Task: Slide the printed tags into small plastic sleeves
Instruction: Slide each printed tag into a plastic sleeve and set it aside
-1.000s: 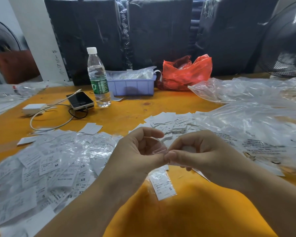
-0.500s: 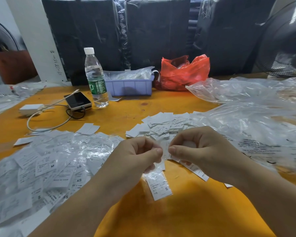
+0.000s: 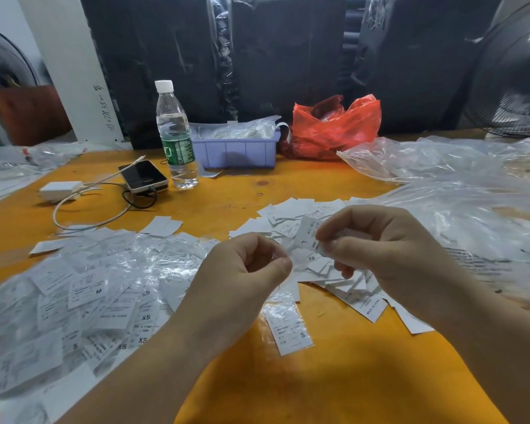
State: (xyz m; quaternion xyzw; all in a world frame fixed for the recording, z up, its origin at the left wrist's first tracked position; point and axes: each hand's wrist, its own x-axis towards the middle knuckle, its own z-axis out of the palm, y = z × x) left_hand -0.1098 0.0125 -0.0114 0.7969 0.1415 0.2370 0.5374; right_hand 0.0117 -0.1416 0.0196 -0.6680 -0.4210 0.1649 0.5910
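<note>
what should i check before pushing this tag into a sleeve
1. Tag in hand: ok. The right hand pinches a printed tag marked L.
2. Sleeve in hand: cannot tell. The left hand has its fingers curled as if pinching, but any clear film there is too faint to see.
3. Sleeve mouth open: cannot tell.
4. Tag and left hand aligned: not ok. The tag is apart from the left hand, up and to its right.
5. Single tag only: cannot tell. More white paper shows under the right hand's fingers.
6. Drop spot for finished pieces: ok. A sleeved tag marked S lies on the orange table below the hands.
</note>
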